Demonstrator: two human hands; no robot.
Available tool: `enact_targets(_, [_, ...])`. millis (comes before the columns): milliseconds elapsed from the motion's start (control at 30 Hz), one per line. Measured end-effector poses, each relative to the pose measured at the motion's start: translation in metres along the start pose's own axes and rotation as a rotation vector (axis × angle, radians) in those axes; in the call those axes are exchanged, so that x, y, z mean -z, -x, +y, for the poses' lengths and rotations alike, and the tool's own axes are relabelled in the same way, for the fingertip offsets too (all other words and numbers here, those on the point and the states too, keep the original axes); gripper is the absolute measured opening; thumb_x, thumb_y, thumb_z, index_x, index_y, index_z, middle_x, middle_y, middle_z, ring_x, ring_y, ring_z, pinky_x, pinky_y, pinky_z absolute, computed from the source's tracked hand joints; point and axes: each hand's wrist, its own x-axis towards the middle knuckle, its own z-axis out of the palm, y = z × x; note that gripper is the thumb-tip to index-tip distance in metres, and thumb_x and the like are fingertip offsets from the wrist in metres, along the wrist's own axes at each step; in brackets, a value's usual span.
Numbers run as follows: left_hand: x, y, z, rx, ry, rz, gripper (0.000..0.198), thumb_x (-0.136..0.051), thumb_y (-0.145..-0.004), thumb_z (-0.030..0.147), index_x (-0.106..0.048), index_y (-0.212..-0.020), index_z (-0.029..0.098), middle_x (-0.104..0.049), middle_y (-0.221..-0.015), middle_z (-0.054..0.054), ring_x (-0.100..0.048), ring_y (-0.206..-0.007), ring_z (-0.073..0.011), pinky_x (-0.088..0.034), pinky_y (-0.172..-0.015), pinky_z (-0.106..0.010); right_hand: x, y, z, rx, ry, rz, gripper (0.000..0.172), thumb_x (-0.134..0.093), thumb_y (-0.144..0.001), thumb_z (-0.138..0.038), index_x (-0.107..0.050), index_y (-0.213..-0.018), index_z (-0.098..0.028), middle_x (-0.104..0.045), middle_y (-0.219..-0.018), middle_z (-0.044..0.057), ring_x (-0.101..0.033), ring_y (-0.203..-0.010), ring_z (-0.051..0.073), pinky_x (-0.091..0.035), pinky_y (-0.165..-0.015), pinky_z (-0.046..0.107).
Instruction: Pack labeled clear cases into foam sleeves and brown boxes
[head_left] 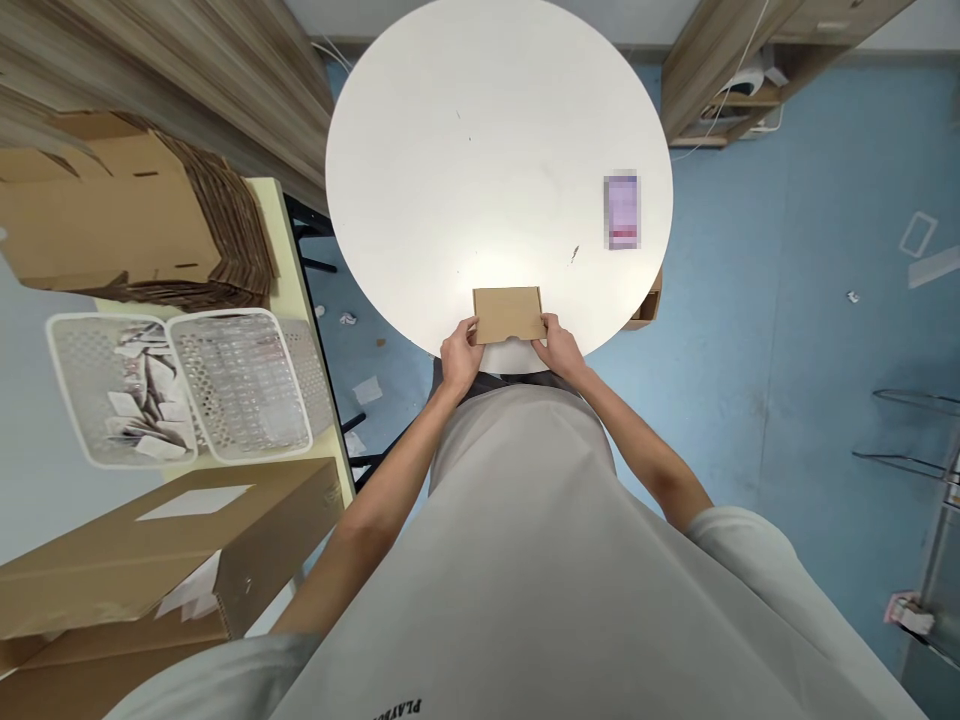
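A small brown cardboard box (pixel 508 314), flat and with its top closed, lies at the near edge of the round white table (pixel 450 130). My left hand (pixel 460 358) grips its left side near the front corner, fingers bent against the cardboard. At the opposite front corner, my right hand (pixel 559 350) holds the right side the same way. What is inside the box is hidden. A pixelated purple item (pixel 622 211) rests farther off on the right part of the table, apart from both hands.
On a side table (pixel 330 440) at left are stacked flat cardboard boxes (pixel 112 215), a white basket of small packets (pixel 150 400), another basket with clear plastic pieces (pixel 244 385) and a large carton (pixel 247 540). A brown open box (pixel 646 308) shows below the round table's right edge.
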Motion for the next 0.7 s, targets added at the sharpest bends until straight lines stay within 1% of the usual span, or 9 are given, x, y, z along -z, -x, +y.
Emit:
enact_targets(100, [0.008,-0.009,0.021,0.045,0.001,0.061,0.032,-0.075,-0.092,0.025,-0.075,-0.123,0.028,-0.083,-0.132,-0.011,-0.079,-0.125,-0.0352,-0.057,-0.113,-0.050,0.014,-0.009,-0.011,-0.078,-0.056,0.026,0.046,-0.051,-0.108,-0.037,-0.051,-0.150,-0.018,-0.080,-0.120,0.019,-0.076,-0.103,0.040,-0.059,-0.089,0.049])
enact_targets(167, [0.013,-0.016,0.033,0.057,-0.018,0.057,0.023,-0.076,-0.093,0.029,-0.075,-0.117,0.028,-0.084,-0.126,-0.010,-0.080,-0.118,-0.0345,-0.056,-0.110,-0.048,0.025,-0.016,-0.018,-0.080,-0.068,0.056,0.036,-0.050,-0.111,-0.041,-0.059,-0.140,-0.021,-0.080,-0.114,0.016,-0.075,-0.104,0.038,-0.058,-0.092,0.048])
enact_targets(233, [0.017,-0.024,0.042,0.055,-0.061,0.031,0.014,-0.075,-0.095,0.032,-0.074,-0.109,0.029,-0.084,-0.115,-0.008,-0.079,-0.110,-0.0331,-0.056,-0.106,-0.046,0.035,-0.023,-0.024,-0.067,-0.039,0.090,0.030,-0.046,-0.114,-0.046,-0.066,-0.122,-0.024,-0.078,-0.110,0.015,-0.073,-0.106,0.037,-0.058,-0.094,0.048])
enact_targets(333, [0.020,-0.033,0.049,0.021,-0.143,0.018,0.009,-0.074,-0.098,0.036,-0.072,-0.096,0.027,-0.079,-0.103,-0.008,-0.077,-0.100,-0.0316,-0.056,-0.100,-0.044,0.044,-0.031,-0.030,-0.092,0.018,0.120,0.042,-0.040,-0.117,-0.051,-0.062,-0.092,-0.025,-0.072,-0.108,0.018,-0.070,-0.108,0.037,-0.058,-0.094,0.049])
enact_targets(433, [0.021,-0.039,0.052,-0.022,-0.218,0.052,0.016,-0.071,-0.101,0.034,-0.070,-0.089,0.024,-0.073,-0.108,-0.012,-0.074,-0.097,-0.0316,-0.055,-0.100,-0.045,0.046,-0.035,-0.031,-0.106,-0.013,0.139,0.050,-0.034,-0.118,-0.055,-0.053,-0.080,-0.028,-0.066,-0.103,0.017,-0.067,-0.108,0.037,-0.058,-0.092,0.047])
enact_targets(500, [0.022,-0.041,0.053,-0.050,-0.256,0.050,0.020,-0.066,-0.105,0.036,-0.072,-0.092,0.023,-0.070,-0.112,-0.014,-0.073,-0.098,-0.0317,-0.055,-0.101,-0.045,0.046,-0.035,-0.031,-0.107,-0.053,0.156,0.054,-0.030,-0.119,-0.057,-0.049,-0.077,-0.029,-0.063,-0.098,0.014,-0.066,-0.107,0.036,-0.058,-0.091,0.046])
enact_targets(567, [0.023,-0.042,0.054,-0.086,-0.283,0.023,0.028,-0.057,-0.112,0.040,-0.075,-0.101,0.023,-0.069,-0.114,-0.014,-0.072,-0.102,-0.0315,-0.054,-0.102,-0.044,0.046,-0.034,-0.031,-0.129,-0.078,0.171,0.055,-0.027,-0.120,-0.056,-0.045,-0.076,-0.029,-0.062,-0.097,0.013,-0.066,-0.101,0.034,-0.057,-0.091,0.045])
enact_targets(633, [0.024,-0.043,0.053,-0.113,-0.307,-0.004,0.036,-0.048,-0.116,0.042,-0.077,-0.111,0.022,-0.068,-0.118,-0.015,-0.070,-0.108,-0.0309,-0.054,-0.102,-0.042,0.047,-0.033,-0.030,-0.153,-0.089,0.169,0.054,-0.029,-0.120,-0.053,-0.043,-0.074,-0.029,-0.064,-0.097,0.012,-0.066,-0.093,0.031,-0.056,-0.090,0.043])
enact_targets(700, [0.025,-0.044,0.050,-0.124,-0.325,-0.027,0.038,-0.045,-0.117,0.042,-0.077,-0.119,0.021,-0.068,-0.122,-0.016,-0.069,-0.113,-0.0309,-0.054,-0.103,-0.042,0.048,-0.033,-0.027,-0.149,-0.112,0.159,0.054,-0.033,-0.119,-0.055,-0.045,-0.073,-0.028,-0.066,-0.095,0.011,-0.066,-0.090,0.029,-0.056,-0.089,0.041])
